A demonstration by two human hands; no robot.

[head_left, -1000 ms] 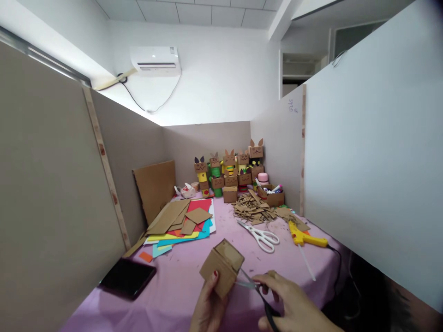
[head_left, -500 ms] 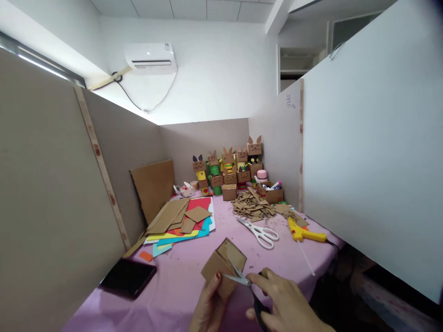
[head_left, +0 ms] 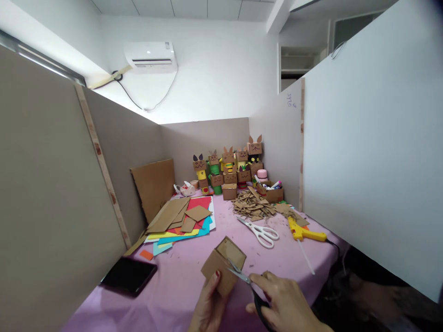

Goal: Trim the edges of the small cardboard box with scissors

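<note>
A small open cardboard box (head_left: 216,266) is gripped by my left hand (head_left: 208,302), with the thumb on its near side. My right hand (head_left: 285,297) holds black-handled scissors (head_left: 244,276), fingers in the loops. The scissor blades are nearly closed, and their tips lie at the rim of the box opening. Beyond my hands, white-handled scissors (head_left: 261,232) rest on the pink cloth (head_left: 180,281).
A black phone (head_left: 129,275) lies at the left, near cardboard sheets (head_left: 168,216) over coloured paper. Cardboard scraps (head_left: 254,205) are heaped behind the white scissors. A yellow glue gun (head_left: 304,232) is at the right. Cardboard figures (head_left: 228,159) stand at the back.
The black-handled scissors' blades have come together at the rim of the box. Both hands are in nearly the same place.
</note>
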